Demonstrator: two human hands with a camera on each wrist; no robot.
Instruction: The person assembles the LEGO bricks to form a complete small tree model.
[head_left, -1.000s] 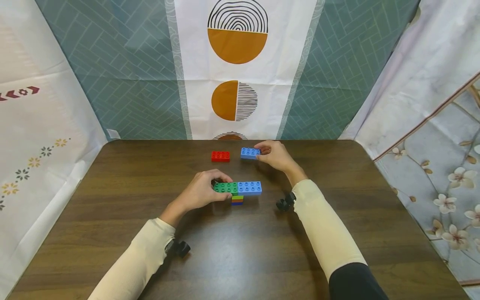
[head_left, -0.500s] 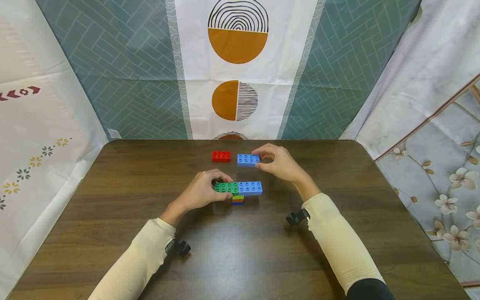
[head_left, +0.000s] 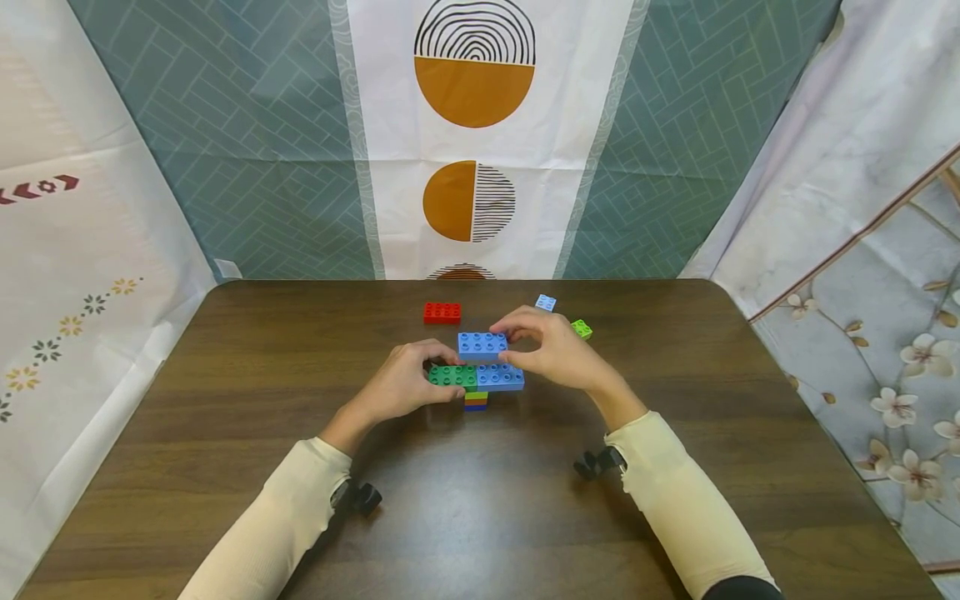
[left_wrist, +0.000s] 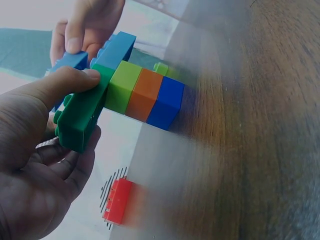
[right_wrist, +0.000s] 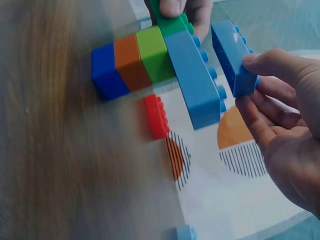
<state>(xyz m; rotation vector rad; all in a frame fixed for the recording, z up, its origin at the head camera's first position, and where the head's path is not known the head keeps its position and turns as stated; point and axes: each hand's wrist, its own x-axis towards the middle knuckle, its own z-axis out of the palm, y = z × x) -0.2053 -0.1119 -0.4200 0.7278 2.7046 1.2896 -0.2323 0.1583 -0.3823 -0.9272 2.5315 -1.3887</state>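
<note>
Near the middle of the table stands a stack of toy building bricks: a dark blue brick (left_wrist: 166,103) at the bottom, then an orange brick (left_wrist: 144,95) and a lime brick (left_wrist: 123,87). Across its top lie a green brick (head_left: 452,377) and a light blue brick (head_left: 501,379), end to end. My left hand (head_left: 397,379) grips the green one between thumb and fingers. In my right hand (head_left: 555,350) another blue brick (head_left: 482,345) is pinched by one end. The right wrist view shows it just above the stack, studs up, with a gap between.
A red brick (head_left: 442,313) lies at the back of the wooden table (head_left: 225,375). Behind my right hand are a small light blue brick (head_left: 546,302) and a small lime brick (head_left: 581,329). A patterned cloth (head_left: 262,125) hangs beyond the table's back edge.
My right hand has brought the blue brick from the back of the table, leftward and nearer, to over the stack. Two small bricks behind that hand have come into view. My left hand stays put.
</note>
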